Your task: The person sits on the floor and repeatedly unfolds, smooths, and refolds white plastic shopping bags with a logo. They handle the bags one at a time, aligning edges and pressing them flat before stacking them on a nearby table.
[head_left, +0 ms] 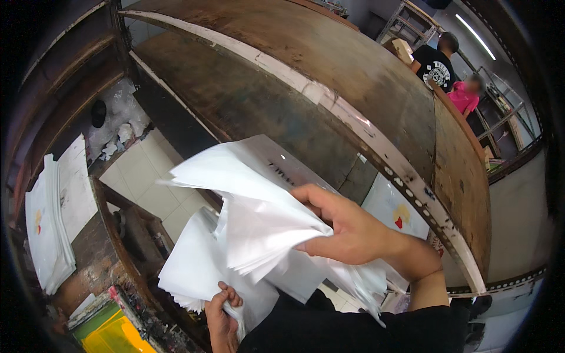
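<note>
Thick sheaf of thin white paper sheets [235, 247], loose and fanned, held in mid-air just below the long brown wooden bench [353, 76]. Right hand [347, 229] clamped on the upper right part of the sheaf, thumb on top and fingers curled over the bent sheets. Left hand [222, 315] gripping the lower left corner from beneath, knuckles closed around the sheet edges.

Best handled, as a judgement, by keeping both grips firm at opposite corners and letting the middle bow, so that air gets between the sheets and they separate without creasing. Worth easing the right thumb pressure slightly while flexing, then squaring the edges again; too tight a pinch would likely crumple the top sheets, too loose and the thin paper would likely slide out and scatter.

Bench top worn, stained dark in patches, edged along its near side with a pale strip [329, 106] showing small holes toward the right end. Under the bench, a white printed sheet with a small red and yellow motif [395, 209]. Left of the bench, a second stack of white sheets [50, 229] on a lower surface, pale floor tiles [144, 176], crumpled clear plastic [120, 120], and a yellow and green container [115, 332] at the bottom. Beyond the far right end of the bench, two people [450, 70] in a dark shirt and a pink shirt, beside metal shelving [409, 23].
</note>
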`<move>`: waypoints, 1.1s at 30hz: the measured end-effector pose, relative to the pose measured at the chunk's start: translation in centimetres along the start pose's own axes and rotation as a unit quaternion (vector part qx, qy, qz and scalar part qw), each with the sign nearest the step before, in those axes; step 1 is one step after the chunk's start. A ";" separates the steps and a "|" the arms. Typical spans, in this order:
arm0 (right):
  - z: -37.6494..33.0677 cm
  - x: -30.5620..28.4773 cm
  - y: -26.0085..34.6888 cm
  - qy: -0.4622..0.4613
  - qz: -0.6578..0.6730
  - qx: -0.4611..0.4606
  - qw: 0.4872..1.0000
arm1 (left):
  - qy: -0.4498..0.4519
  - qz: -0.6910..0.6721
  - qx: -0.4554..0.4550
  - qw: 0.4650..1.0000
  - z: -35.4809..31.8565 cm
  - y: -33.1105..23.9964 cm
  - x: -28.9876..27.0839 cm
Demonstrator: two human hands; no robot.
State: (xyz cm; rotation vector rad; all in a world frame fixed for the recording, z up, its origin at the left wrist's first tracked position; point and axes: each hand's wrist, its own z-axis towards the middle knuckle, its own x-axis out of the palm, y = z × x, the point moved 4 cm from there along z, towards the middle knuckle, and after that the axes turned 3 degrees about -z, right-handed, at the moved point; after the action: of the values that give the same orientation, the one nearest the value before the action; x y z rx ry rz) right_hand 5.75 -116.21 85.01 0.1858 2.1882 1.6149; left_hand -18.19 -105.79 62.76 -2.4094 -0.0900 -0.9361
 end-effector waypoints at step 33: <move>6.4 22.0 -11.6 0.175 -0.265 -0.080 0.945 | -0.025 -0.122 0.063 0.990 0.6 -1.0 -5.1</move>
State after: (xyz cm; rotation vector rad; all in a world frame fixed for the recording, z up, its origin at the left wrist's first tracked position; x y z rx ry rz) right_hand -10.04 -106.69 67.14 -0.7273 2.0776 1.5723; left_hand -21.93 -103.92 59.58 -2.3405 -0.4586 -0.9451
